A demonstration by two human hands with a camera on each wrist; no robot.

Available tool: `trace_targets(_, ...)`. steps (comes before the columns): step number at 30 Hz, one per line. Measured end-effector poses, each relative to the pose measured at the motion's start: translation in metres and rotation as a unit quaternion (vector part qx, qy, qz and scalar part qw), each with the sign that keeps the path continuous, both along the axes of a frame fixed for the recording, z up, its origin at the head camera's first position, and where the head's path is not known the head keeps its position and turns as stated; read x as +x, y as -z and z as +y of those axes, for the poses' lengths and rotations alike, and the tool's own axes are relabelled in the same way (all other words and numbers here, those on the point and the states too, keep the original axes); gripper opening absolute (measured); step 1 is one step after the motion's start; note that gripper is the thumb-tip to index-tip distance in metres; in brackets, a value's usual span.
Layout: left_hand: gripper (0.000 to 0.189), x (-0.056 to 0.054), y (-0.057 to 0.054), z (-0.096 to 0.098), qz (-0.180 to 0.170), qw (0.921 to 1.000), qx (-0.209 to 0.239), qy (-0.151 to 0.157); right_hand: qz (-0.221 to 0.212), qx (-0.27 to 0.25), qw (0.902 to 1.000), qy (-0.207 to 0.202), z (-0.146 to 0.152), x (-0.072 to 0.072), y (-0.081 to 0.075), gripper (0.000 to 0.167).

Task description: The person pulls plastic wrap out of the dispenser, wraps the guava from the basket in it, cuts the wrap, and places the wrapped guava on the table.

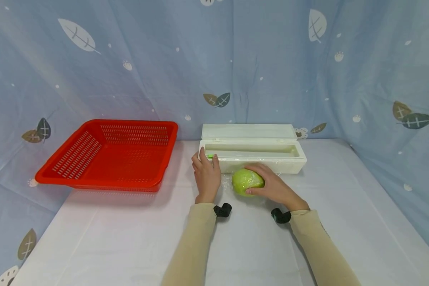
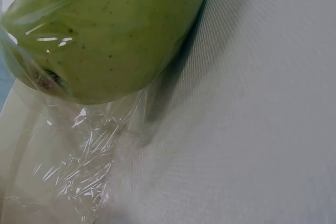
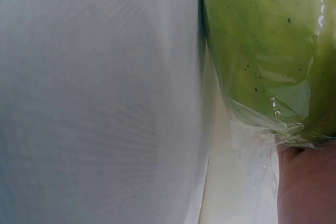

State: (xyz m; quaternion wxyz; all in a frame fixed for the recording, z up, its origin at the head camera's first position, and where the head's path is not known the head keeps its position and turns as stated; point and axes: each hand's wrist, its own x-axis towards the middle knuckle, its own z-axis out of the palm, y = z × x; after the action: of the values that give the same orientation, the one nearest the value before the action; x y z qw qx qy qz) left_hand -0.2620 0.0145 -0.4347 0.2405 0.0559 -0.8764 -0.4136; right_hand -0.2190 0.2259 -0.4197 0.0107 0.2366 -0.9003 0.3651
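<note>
A green speckled fruit (image 1: 244, 182), partly wrapped in clear plastic film, sits in front of the white box. My right hand (image 1: 274, 188) grips it from the right, thumb low on the near side and fingers over the far side. In the left wrist view a dark spot shows on the fruit (image 2: 121, 35), with crinkled film (image 2: 86, 166) trailing from it. My left hand (image 1: 206, 179) is at the left end of the white cling film box (image 1: 268, 166), fingers stretched to its front rim beside a small green piece (image 1: 210, 156). The right wrist view shows bunched film (image 3: 294, 129) around the fruit.
The box's lid (image 1: 248, 131) stands raised at the back. To the left sits a red perforated plastic basket (image 1: 161, 159). A white cloth (image 1: 128, 234) covers the table, and a blue leaf-patterned curtain (image 1: 271, 59) hangs behind. Small black devices (image 1: 223, 210) are at both wrists.
</note>
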Motion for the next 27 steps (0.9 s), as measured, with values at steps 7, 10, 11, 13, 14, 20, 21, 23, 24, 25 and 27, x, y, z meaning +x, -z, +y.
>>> trace_targets(7,0.055,-0.0004,0.0006,-0.001,0.005,1.0,0.005,-0.001,-0.003,-0.002,1.0,-0.001,0.0004,0.0003,0.0003,0.074)
trace_targets(10,0.054,-0.0006,0.0003,-0.0013,0.006,1.0,0.007,0.002,-0.004,-0.004,1.0,0.0,0.0004,0.0006,-0.0001,0.075)
trace_targets(11,0.054,-0.0006,0.0002,-0.0014,0.007,1.0,0.007,0.003,-0.004,-0.005,1.0,0.0,0.0004,0.0006,-0.0003,0.075)
trace_targets(13,0.054,-0.0004,-0.0003,-0.0015,0.005,0.9999,0.009,0.004,-0.001,-0.005,1.0,0.0,0.0003,0.0005,-0.0004,0.075)
trace_targets(14,0.054,-0.0003,-0.0005,-0.0015,0.004,0.9999,0.01,0.005,-0.001,-0.006,1.0,0.001,0.0003,0.0004,-0.0004,0.075)
trace_targets(20,0.053,0.0001,-0.0012,-0.0016,-0.005,0.9999,0.013,0.007,-0.001,-0.005,1.0,0.0,0.0003,0.0,-0.0002,0.075)
trace_targets(21,0.053,0.0,-0.0013,-0.0016,-0.005,0.9999,0.013,0.007,-0.001,-0.005,1.0,0.0,0.0003,-0.0001,-0.0002,0.075)
trace_targets(23,0.052,-0.0002,-0.0014,-0.0017,-0.006,0.9999,0.014,0.007,-0.001,-0.005,1.0,0.0,0.0005,-0.0003,-0.0001,0.075)
trace_targets(24,0.052,-0.0004,-0.0013,-0.0018,-0.007,0.9999,0.013,0.006,0.0,-0.005,1.0,0.001,0.0005,-0.0003,-0.0001,0.075)
trace_targets(25,0.052,-0.0005,-0.0014,-0.0019,-0.007,0.9999,0.012,0.005,-0.001,-0.005,1.0,0.001,0.0006,-0.0004,0.0,0.075)
trace_targets(27,0.051,-0.0007,-0.0017,-0.0021,-0.006,0.9999,0.011,0.004,-0.001,-0.005,1.0,0.001,0.0006,-0.0006,0.0001,0.075)
